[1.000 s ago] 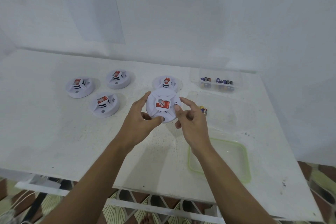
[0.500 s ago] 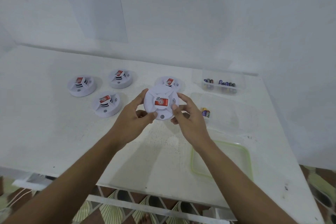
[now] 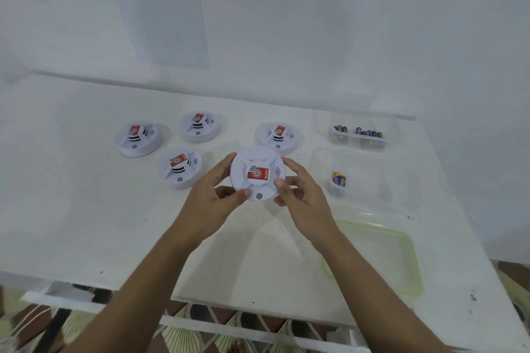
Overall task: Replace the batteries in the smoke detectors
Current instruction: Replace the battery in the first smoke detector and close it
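Tilted more squarely toward the camera than a second ago, the held smoke detector is off the white table, beyond the green-rimmed lid lying near the front edge at right. The left hand and right hand grip its rim from either side, thumbs on its face. Behind it rests the back detector, a cluster of three detectors lies to the left, and at right stand the near battery tub and the far battery tub.

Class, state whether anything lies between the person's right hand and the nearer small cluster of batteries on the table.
Nothing solid shows between the right hand and the nearer batteries, only a strip of table and perhaps the faint wall of a clear tub. Both it and the left hand grip the smoke detector.
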Tool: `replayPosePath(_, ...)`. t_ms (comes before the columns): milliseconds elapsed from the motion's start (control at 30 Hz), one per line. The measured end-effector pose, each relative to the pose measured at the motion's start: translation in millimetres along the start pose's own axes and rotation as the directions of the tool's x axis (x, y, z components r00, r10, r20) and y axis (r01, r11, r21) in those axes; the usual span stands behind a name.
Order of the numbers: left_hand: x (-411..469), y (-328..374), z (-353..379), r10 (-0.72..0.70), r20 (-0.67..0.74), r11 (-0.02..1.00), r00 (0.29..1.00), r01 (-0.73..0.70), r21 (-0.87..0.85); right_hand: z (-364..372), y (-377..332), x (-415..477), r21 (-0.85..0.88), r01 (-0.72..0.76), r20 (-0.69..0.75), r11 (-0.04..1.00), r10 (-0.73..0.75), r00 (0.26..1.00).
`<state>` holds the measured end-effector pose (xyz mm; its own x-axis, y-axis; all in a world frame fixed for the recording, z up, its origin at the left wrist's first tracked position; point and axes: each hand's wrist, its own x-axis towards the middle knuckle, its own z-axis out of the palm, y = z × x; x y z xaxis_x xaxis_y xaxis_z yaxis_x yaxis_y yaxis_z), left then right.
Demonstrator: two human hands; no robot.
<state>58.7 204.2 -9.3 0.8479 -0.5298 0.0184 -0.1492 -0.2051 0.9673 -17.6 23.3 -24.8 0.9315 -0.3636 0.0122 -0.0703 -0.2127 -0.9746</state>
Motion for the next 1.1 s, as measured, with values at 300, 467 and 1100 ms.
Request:
replayPosePath(300,5,-10,-25,-0.022,-0.013,0.999,1.0,0.023,0.033,28,-3,1,0.036,-0.02,-0.06,0.999,0.022,0.998)
replayPosePath(467,2,-8,-30,-0.062,-0.06,0.998,0.996,0.063,0.01,39,-5,1,0.046,-0.024,-0.081,0.999,0.028,0.996)
replayPosePath(1100,2,-16,-31,-0.017,-0.073,0.998,0.997,0.013,-0.056,44,-10,-3,0.091,-0.04,-0.111,0.995,0.05,0.993)
